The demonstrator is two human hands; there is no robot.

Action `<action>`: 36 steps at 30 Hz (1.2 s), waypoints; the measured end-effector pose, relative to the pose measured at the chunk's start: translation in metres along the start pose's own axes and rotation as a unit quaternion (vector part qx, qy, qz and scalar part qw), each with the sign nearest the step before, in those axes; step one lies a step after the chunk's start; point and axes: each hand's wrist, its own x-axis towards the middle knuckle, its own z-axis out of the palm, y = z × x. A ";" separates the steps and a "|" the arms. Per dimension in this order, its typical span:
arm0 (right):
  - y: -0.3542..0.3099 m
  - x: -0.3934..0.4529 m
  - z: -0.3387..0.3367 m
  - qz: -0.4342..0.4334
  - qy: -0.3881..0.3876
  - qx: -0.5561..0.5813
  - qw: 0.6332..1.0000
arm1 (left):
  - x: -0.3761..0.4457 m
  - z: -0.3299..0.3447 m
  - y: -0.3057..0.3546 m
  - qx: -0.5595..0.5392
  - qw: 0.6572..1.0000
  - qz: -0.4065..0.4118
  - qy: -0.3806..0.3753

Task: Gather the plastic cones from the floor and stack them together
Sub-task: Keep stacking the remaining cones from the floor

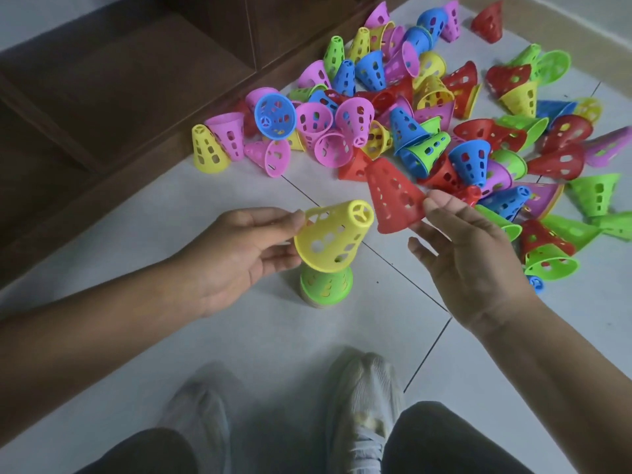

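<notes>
Stack point(326, 287): barely begun (green base) | left hand point(236, 256) grips yellow cone point(333, 234) | right hand point(475, 254) pinches red cone point(393, 196) | far-right pile point(444, 114) remains.

Bare forearms, dark trousers point(455, 439), seemingly pale grey-white sneakers point(362, 398).

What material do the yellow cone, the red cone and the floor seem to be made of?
Yellow cone, held by the left hand: thin moulded plastic, smooth, slightly glossy; uniform bright colour and clean cut-out holes suggest it.
Red cone, held by the right hand: the same plastic by its look.
Floor: probably glazed ceramic tile; pale, faintly shiny squares with dark joint lines.
</notes>
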 end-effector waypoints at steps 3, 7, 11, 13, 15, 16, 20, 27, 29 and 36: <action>-0.006 -0.005 0.002 0.001 -0.019 0.041 0.999 | 0.001 -0.001 -0.013 0.011 1.000 -0.017 0.001; -0.006 -0.012 0.005 0.010 -0.075 0.080 0.994 | 0.005 -0.004 -0.027 0.042 0.999 -0.024 0.021; 0.005 -0.018 0.006 0.021 -0.134 0.058 0.989 | 0.008 -0.007 -0.035 0.078 0.996 -0.035 0.024; 0.012 -0.021 0.005 0.021 -0.144 0.033 0.989 | 0.009 -0.009 -0.039 0.102 0.994 -0.039 0.021; 0.022 -0.023 0.002 0.028 -0.139 0.005 0.990 | 0.011 -0.012 -0.042 0.122 0.991 -0.042 0.026; 0.028 -0.024 0.000 0.033 -0.135 -0.011 0.990 | 0.012 -0.013 -0.043 0.130 0.990 -0.042 0.030; 0.046 -0.024 -0.002 0.044 -0.126 -0.046 0.990 | 0.014 -0.016 -0.043 0.162 0.985 -0.033 0.038; 0.064 -0.017 0.003 0.029 -0.099 -0.112 0.988 | 0.014 -0.026 -0.025 0.253 0.965 -0.031 0.062; 0.067 -0.014 0.005 0.009 -0.081 -0.158 0.984 | 0.013 -0.032 -0.010 0.288 0.955 -0.015 0.072; 0.047 0.014 0.012 -0.064 -0.058 -0.298 0.951 | 0.022 -0.048 0.055 0.371 0.921 0.062 0.102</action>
